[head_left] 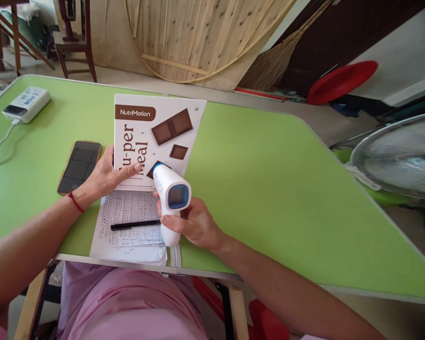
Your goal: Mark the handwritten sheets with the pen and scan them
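My left hand grips the left side of a white and brown NutriMotion box, thumb across its front and the other fingers hidden behind it. In my right hand is a white and blue infrared thermometer, held by its handle. Its small screen faces me, and its front end points at the lower part of the box. Under both hands lie sheets of handwritten paper with a black pen on top. A smartphone with a dark screen rests just left of my left hand.
The green folding table has a seam down its middle. At its far left a white power bank has a cable plugged in. A fan stands beyond the right edge; a wooden chair and a broom are behind.
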`<action>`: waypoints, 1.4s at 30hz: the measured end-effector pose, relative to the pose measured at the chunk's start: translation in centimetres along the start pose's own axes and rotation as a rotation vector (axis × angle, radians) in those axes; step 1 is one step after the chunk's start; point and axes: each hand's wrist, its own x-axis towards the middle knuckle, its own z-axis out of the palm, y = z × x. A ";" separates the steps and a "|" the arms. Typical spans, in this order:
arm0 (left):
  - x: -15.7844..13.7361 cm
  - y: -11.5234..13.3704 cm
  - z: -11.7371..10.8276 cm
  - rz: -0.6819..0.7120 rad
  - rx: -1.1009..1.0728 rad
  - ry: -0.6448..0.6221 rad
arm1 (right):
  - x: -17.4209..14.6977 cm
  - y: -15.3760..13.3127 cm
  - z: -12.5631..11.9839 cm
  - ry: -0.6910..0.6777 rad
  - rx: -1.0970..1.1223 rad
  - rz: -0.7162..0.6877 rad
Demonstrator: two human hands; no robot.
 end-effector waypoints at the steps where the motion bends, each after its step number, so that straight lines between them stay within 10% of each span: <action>1: 0.0 0.0 0.0 -0.017 0.007 -0.001 | 0.0 -0.1 0.0 -0.010 -0.007 0.007; 42: 0.4 0.1 -0.9 -0.061 0.083 -0.083 | 0.2 -0.4 -0.5 -0.072 -0.039 0.050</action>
